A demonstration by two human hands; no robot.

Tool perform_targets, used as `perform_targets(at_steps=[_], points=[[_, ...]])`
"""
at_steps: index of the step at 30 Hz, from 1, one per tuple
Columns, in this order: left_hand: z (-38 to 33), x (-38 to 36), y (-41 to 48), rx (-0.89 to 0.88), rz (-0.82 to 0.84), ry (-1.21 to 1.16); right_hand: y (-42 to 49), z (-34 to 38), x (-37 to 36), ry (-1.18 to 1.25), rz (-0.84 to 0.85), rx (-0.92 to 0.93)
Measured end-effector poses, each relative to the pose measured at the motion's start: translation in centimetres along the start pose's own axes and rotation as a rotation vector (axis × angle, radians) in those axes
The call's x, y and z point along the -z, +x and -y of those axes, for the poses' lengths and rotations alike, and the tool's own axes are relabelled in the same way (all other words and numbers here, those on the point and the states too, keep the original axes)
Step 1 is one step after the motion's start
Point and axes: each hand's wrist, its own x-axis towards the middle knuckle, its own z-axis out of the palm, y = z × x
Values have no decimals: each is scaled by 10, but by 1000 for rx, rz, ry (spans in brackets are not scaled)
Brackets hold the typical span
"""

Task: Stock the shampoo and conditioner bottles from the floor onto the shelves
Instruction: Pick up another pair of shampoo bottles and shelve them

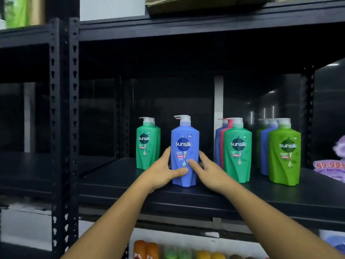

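Note:
A blue Sunsilk pump bottle [184, 146] stands upright on the black shelf [205, 199]. My left hand [164, 171] grips its lower left side, thumb across the front. My right hand [207, 169] holds the lower right side, thumb on the label. Teal-green bottles [147, 144] stand behind to the left. Right of the blue bottle runs a row with a teal-green bottle [238, 152] in front and red and blue ones behind. Further right, a bright green bottle [285, 154] fronts another row.
Black perforated uprights [63, 109] border the bay on the left. A cardboard box [196, 4] sits on the shelf above. Purple packets [330, 169] lie at the right edge. Orange, green and yellow bottle tops [168, 251] show on the shelf below.

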Motion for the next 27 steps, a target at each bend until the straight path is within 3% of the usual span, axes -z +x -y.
perform_targets(at_steps=[7,11,18,27], points=[[20,-3,22,126,33,101,8,-26,1,319,49,-85],[18,-5,21,130,-21,135,9,-28,-1,207,39,-97],[23,-6,25,173,-100,227,10,-26,-8,-256,32,-71],[20,-6,24,212,-138,255,0,-18,-10,-240,4,-47]])
